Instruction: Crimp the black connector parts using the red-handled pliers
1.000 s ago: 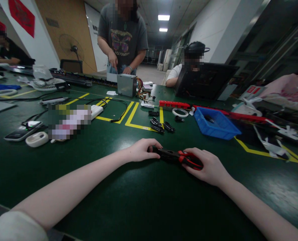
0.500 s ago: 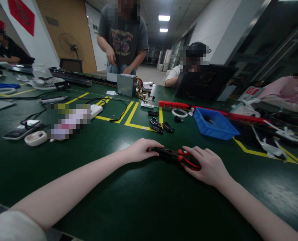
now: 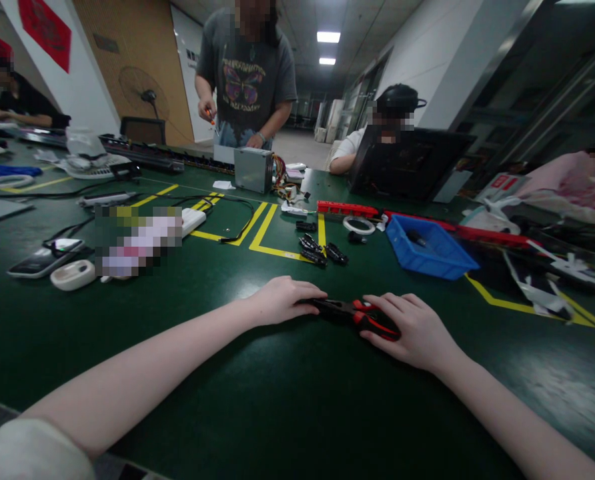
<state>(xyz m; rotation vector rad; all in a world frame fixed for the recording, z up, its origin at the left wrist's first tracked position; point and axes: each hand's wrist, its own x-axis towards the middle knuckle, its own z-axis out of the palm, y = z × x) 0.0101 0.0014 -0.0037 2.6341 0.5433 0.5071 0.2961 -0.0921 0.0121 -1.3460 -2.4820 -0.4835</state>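
Red-and-black pliers (image 3: 358, 316) lie low over the green table, jaws pointing left. My right hand (image 3: 420, 330) is wrapped around their handles, which are close together. At the jaw tips my left hand (image 3: 281, 300) pinches a small black part (image 3: 319, 304) between thumb and fingers. Most of that part is hidden, and whether the jaws bite on it I cannot tell. Beyond the pliers lies a group of several small black pieces (image 3: 315, 249), which look like connectors.
A blue bin (image 3: 427, 250) with a dark item inside stands right of the black pieces. White ring (image 3: 359, 225) and red strip (image 3: 347, 208) lie behind. A phone (image 3: 47, 258) and white case (image 3: 72, 274) sit left. Across the table, a co-worker stands behind a metal box (image 3: 253, 170).
The pliers' handles have come closer together as my right hand squeezed. My left fingers have straightened and closed at the jaw tips. The standing co-worker's hand has risen with an orange-handled tool.
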